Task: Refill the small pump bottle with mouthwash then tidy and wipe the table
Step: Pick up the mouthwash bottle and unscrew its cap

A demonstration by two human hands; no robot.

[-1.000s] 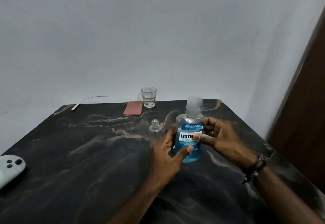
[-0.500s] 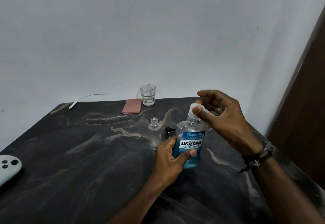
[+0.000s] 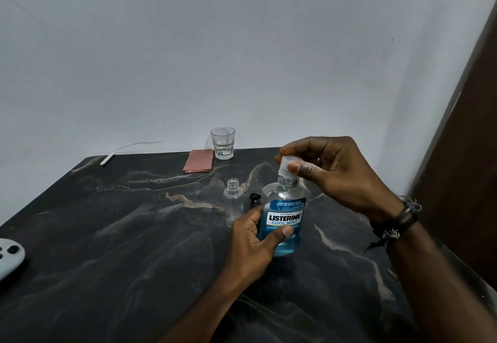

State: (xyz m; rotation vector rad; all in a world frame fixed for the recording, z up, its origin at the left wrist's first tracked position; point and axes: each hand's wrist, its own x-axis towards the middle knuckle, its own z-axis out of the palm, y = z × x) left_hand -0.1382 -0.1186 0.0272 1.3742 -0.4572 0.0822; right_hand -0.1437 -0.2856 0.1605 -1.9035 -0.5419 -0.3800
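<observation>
The small pump bottle stands open-necked on the bench just beyond my left hand, ready for filling. Those fingers wrap the mouthwash bottle to steady it. My right hand pinches its cap, seemingly lifted off the neck.

One Listerine mouthwash bottle, one clear cap off its neck. One small empty clear bottle, uncapped. One black pump head, partly hidden. One drinking glass. One folded pink cloth. One white cable. One white controller at the surface's left edge. Two hands: left hand, right hand. Several wristbands; exact number unclear.
</observation>
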